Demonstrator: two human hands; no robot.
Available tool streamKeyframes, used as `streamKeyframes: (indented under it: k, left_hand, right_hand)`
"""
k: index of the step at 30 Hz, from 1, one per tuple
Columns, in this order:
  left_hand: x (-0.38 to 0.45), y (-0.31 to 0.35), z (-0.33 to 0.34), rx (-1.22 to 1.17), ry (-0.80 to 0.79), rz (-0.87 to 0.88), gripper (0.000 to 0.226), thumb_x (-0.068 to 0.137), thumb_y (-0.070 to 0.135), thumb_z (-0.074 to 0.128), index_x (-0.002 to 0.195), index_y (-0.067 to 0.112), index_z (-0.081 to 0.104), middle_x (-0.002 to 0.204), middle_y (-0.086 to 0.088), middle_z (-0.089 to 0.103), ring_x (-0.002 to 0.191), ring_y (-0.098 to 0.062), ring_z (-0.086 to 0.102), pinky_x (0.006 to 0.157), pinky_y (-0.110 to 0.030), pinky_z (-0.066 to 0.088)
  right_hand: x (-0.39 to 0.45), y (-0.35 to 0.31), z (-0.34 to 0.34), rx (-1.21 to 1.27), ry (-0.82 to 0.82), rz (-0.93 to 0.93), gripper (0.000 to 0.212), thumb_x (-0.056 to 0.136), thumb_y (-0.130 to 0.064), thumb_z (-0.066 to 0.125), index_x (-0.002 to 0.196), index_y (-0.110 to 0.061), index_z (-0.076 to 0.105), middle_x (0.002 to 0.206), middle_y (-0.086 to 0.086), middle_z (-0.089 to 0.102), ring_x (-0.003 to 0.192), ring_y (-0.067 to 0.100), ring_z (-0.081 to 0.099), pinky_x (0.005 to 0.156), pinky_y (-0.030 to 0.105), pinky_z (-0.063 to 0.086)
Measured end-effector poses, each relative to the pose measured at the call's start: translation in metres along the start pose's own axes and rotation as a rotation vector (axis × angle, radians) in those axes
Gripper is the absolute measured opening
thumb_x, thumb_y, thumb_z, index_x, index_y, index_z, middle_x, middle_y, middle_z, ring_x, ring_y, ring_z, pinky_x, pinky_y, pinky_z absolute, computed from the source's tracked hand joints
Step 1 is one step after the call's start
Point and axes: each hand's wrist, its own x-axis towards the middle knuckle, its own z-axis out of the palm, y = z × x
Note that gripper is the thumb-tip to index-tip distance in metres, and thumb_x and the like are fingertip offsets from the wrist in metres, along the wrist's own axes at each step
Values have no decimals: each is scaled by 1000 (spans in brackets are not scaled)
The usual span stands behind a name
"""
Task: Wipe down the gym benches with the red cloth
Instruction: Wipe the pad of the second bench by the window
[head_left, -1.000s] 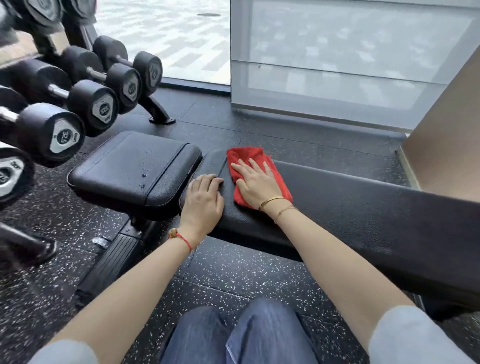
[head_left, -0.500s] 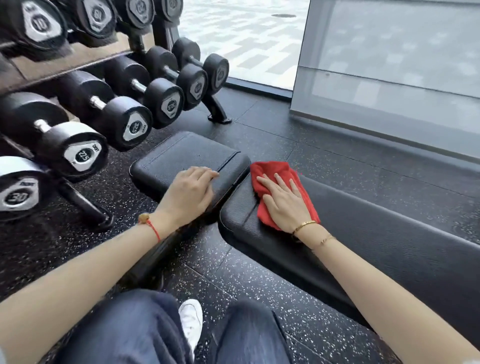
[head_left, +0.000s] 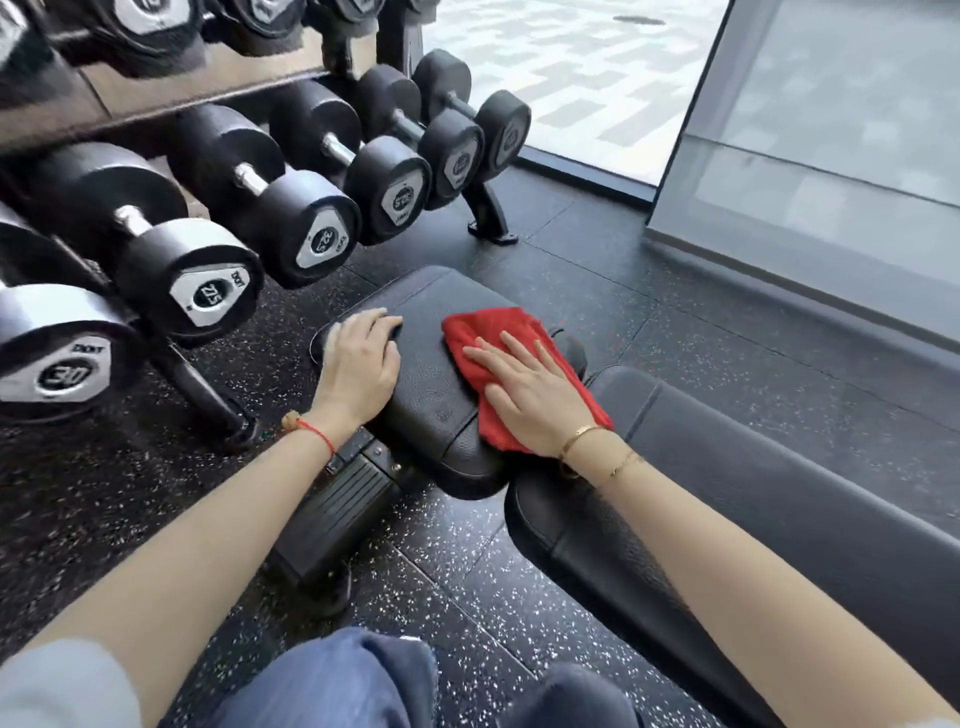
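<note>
A black padded gym bench lies low in front of me, in two parts. The small seat pad is at the centre and the long back pad runs off to the right. The red cloth is spread on the right half of the seat pad. My right hand lies flat on the cloth with fingers spread, pressing it down. My left hand rests palm down on the seat pad's left edge, fingers curled over the rim.
A dumbbell rack with several black dumbbells stands close on the left, its foot near the seat pad's far end. The bench's frame sits under the seat pad. A glass wall runs along the right. My knees are at the bottom.
My right hand has slid the red cloth left, off the long back pad's end onto the seat pad. My left hand moved to the seat pad's left edge. The view has turned left.
</note>
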Motion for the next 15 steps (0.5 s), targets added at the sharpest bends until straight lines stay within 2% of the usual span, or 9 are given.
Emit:
streamKeyframes:
  k: [2, 4, 6, 9, 11, 13, 15]
  left_hand:
    - [0, 0, 3, -18, 14, -20, 43, 92, 21, 41, 129, 8, 59, 138, -12, 54, 132, -29, 47, 114, -50, 29]
    - [-1, 0, 5, -35, 30, -29, 42, 91, 20, 42, 128, 10, 60, 138, -10, 54, 131, -29, 47, 114, -51, 28]
    - [-1, -2, 6, -33, 46, -35, 42, 90, 21, 42, 127, 11, 61, 137, -9, 55, 129, -29, 48, 113, -51, 29]
    - [-1, -5, 9, -39, 56, -43, 42, 91, 20, 41, 127, 13, 62, 137, -8, 56, 129, -29, 49, 113, -51, 29]
    - [-1, -6, 10, -37, 54, -43, 43, 91, 19, 39, 127, 14, 61, 137, -7, 55, 129, -28, 48, 114, -51, 29]
    - [-1, -6, 10, -37, 54, -43, 43, 91, 19, 40, 128, 14, 61, 138, -7, 55, 129, -28, 48, 114, -51, 28]
    - [-1, -5, 10, -37, 55, -37, 42, 91, 18, 41, 128, 13, 61, 138, -7, 55, 129, -28, 48, 114, -51, 28]
  right_hand:
    - [33, 3, -4, -9, 11, 141, 50, 100, -30, 32, 150, -33, 27, 160, -13, 21, 150, 14, 8, 122, 43, 1]
    - [52, -7, -2, -50, 13, 192, 50, 101, -32, 31, 150, -32, 27, 161, -11, 19, 150, 16, 8, 122, 44, -1]
    - [46, -27, 5, -80, 6, 133, 51, 100, -33, 30, 151, -32, 26, 161, -9, 19, 151, 18, 9, 122, 45, -2]
    - [2, -56, 16, -64, -4, -58, 55, 95, -36, 30, 150, -32, 28, 160, -9, 22, 150, 18, 11, 122, 46, 0]
    - [-21, -57, 17, -63, -30, -101, 59, 92, -39, 27, 151, -33, 25, 160, -11, 21, 150, 17, 9, 122, 46, 2]
    - [-27, -39, 12, -83, -17, -32, 58, 95, -39, 29, 152, -35, 21, 161, -13, 18, 151, 16, 7, 122, 45, 3]
    - [-17, -11, 5, -112, 21, 119, 57, 97, -37, 33, 153, -33, 19, 161, -11, 16, 151, 17, 6, 122, 44, 3]
